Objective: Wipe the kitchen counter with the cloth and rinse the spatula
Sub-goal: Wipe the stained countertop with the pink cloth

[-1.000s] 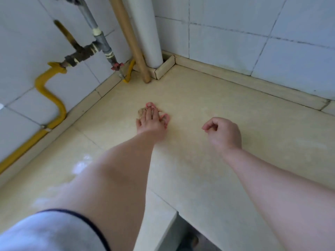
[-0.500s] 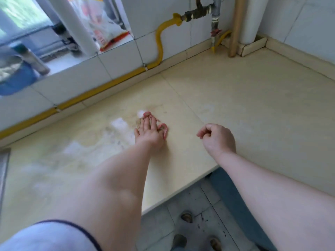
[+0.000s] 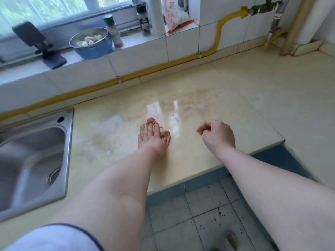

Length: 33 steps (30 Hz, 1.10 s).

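My left hand lies flat on a small cloth, beige with a pink edge, pressing it onto the cream counter. Most of the cloth is hidden under the palm and fingers. A wet, shiny streak covers the counter just beyond the cloth. My right hand hovers to the right of it in a loose fist, holding nothing. No spatula is in view.
A steel sink is set into the counter at the left. On the window sill stand a blue bowl, a spice bottle, a phone stand and a bag. A yellow gas pipe runs along the tiled wall. The counter's front edge drops to the floor.
My left hand has slid the cloth leftward along the counter, away from the corner pipes and towards the sink. The right fist has followed alongside.
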{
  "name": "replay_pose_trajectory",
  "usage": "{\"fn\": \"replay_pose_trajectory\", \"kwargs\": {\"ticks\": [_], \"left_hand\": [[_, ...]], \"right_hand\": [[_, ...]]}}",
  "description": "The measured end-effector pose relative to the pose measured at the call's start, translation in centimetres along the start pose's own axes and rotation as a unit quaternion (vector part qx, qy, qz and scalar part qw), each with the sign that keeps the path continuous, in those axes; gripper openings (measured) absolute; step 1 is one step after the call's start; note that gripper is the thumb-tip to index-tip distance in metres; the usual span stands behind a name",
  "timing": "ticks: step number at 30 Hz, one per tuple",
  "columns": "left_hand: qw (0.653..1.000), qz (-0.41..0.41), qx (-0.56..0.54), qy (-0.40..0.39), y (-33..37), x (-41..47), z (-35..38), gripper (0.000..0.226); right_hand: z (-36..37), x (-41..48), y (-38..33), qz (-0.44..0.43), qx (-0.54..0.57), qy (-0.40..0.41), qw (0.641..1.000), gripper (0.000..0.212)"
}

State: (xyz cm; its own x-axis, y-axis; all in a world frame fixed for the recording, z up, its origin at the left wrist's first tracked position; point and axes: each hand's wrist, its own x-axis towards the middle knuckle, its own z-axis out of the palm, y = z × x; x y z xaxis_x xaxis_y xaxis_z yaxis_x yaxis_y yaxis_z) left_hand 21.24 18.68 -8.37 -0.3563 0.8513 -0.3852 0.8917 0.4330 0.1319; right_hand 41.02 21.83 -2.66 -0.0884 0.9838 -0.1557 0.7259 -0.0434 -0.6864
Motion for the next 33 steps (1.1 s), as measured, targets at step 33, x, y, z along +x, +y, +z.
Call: {"fn": "replay_pose_trajectory", "kwargs": {"ticks": [33], "left_hand": [[0.989,-0.04,-0.091,0.109,-36.1,-22.3,4.8,0.062]], "right_hand": [[22.9,-23.4,-19.3,-0.143,-0.042,-0.196,0.969,0.041]]}}
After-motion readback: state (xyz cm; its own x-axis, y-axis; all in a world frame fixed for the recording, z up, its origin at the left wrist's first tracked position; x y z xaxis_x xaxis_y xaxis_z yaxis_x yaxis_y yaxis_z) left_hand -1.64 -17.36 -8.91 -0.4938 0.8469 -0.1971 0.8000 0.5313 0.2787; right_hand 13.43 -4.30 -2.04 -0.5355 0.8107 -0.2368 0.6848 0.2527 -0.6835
